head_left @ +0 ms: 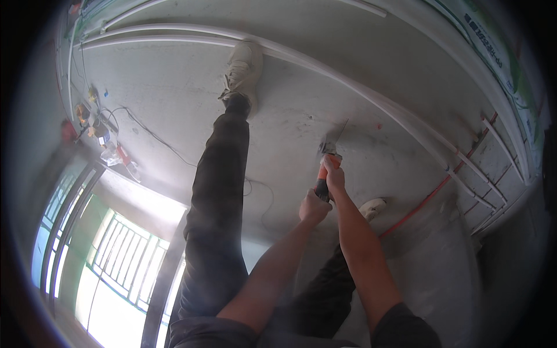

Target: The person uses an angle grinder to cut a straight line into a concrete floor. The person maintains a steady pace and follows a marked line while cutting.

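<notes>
Both my hands grip an orange and black power tool that looks like an angle grinder [322, 173], pointed away from me at the grey concrete surface. My left hand [314, 207] is closed around its black rear end. Farther forward, my right hand [335, 177] wraps the orange body near the head. A thin disc [343, 131] shows edge-on past the grinder's head, close to dark marks on the concrete. Whether the disc touches the surface, I cannot tell.
Long white pipes [325, 68] run across the far side, with my left shoe [242, 68] against them. A red pipe [419, 203] lies to the right, beyond my other shoe [372, 208]. A thin cable [152, 132] trails from small clutter at left. Bright barred window [129, 255] at lower left.
</notes>
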`<state>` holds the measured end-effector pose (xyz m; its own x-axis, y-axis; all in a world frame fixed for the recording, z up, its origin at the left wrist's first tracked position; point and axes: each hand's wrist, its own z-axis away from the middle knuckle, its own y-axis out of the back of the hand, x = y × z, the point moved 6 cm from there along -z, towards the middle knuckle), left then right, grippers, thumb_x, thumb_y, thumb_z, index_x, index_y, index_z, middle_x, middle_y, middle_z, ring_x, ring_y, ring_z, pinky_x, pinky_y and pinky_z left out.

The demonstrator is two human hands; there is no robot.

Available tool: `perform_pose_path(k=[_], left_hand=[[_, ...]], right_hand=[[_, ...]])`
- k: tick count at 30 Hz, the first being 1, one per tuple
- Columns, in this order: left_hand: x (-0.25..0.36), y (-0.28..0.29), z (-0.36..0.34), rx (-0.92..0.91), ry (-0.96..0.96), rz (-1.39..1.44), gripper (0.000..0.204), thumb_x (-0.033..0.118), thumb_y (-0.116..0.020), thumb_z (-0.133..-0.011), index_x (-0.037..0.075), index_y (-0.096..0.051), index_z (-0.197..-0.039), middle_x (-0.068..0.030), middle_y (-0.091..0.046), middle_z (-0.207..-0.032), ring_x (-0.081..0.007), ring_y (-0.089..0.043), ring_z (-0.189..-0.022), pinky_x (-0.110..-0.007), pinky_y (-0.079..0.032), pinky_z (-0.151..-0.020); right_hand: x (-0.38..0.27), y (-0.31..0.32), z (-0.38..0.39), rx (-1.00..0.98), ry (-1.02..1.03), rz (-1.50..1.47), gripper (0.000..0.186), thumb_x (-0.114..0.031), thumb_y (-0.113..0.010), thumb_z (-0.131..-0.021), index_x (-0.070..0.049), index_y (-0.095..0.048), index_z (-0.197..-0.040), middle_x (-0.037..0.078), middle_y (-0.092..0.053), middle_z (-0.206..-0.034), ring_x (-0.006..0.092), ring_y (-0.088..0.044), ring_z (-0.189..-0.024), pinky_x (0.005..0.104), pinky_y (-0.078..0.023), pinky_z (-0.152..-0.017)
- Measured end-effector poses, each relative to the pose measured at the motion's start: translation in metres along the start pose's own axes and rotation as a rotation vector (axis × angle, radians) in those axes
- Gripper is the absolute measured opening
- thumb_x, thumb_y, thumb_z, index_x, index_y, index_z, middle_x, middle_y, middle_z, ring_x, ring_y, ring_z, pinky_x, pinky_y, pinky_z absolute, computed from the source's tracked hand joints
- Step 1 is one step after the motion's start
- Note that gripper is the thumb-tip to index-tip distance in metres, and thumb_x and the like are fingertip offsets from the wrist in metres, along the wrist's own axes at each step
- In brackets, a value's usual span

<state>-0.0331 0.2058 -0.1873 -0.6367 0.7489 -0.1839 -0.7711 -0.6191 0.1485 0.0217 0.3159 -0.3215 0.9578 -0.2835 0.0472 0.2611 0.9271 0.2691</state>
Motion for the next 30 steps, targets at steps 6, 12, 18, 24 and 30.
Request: perform_pose_path(k=[6, 12, 18, 24, 30], left_hand=[[0.011, -0.004, 0.003, -0.023, -0.015, 0.004, 0.073, 0.023, -0.083, -0.072, 0.007, -0.057, -0.138, -0.0190, -0.074, -0.123, -0.0393, -0.070, -0.120, -0.050, -0.056, -0.101], [0.012, 0.011, 0.003, -0.008, 0.042, 0.037, 0.081, 0.022, -0.084, -0.069, 0.007, -0.057, -0.144, -0.0184, -0.074, -0.126, -0.0381, -0.069, -0.124, -0.049, -0.054, -0.103], [0.022, 0.010, 0.007, -0.008, 0.039, 0.032, 0.082, 0.023, -0.085, -0.070, 0.010, -0.057, -0.145, -0.0181, -0.073, -0.127, -0.0382, -0.069, -0.124, -0.049, -0.054, -0.103], [0.028, 0.012, 0.010, -0.004, 0.018, 0.046, 0.067, 0.022, -0.082, -0.073, 0.004, -0.057, -0.133, -0.0213, -0.074, -0.121, -0.0413, -0.070, -0.119, -0.051, -0.056, -0.100], [0.042, 0.014, 0.012, -0.020, -0.023, 0.054, 0.061, 0.021, -0.078, -0.076, 0.000, -0.057, -0.129, -0.0244, -0.074, -0.118, -0.0428, -0.071, -0.117, -0.053, -0.056, -0.098]], right_hand=[[0.007, 0.010, -0.023, 0.017, 0.021, -0.029, 0.082, -0.064, -0.071, -0.097, 0.006, -0.061, -0.139, 0.013, -0.069, -0.119, 0.0238, -0.070, -0.102, 0.0382, -0.056, -0.087], [-0.013, -0.004, -0.002, -0.093, -0.047, -0.125, 0.091, -0.070, -0.068, -0.094, 0.007, -0.061, -0.142, 0.020, -0.068, -0.136, 0.0312, -0.065, -0.127, 0.0402, -0.049, -0.106], [-0.020, 0.006, -0.009, -0.091, -0.039, -0.148, 0.084, -0.064, -0.071, -0.097, 0.005, -0.058, -0.141, 0.012, -0.065, -0.121, 0.0222, -0.068, -0.101, 0.0385, -0.056, -0.086], [-0.036, 0.008, 0.004, -0.086, -0.022, -0.189, 0.079, -0.063, -0.071, -0.098, 0.004, -0.060, -0.137, 0.010, -0.066, -0.118, 0.0217, -0.067, -0.098, 0.0391, -0.057, -0.083], [-0.044, 0.017, 0.000, -0.122, -0.072, -0.236, 0.064, -0.060, -0.070, -0.100, 0.000, -0.068, -0.124, 0.008, -0.069, -0.109, 0.0203, -0.067, -0.096, 0.0391, -0.054, -0.087]])
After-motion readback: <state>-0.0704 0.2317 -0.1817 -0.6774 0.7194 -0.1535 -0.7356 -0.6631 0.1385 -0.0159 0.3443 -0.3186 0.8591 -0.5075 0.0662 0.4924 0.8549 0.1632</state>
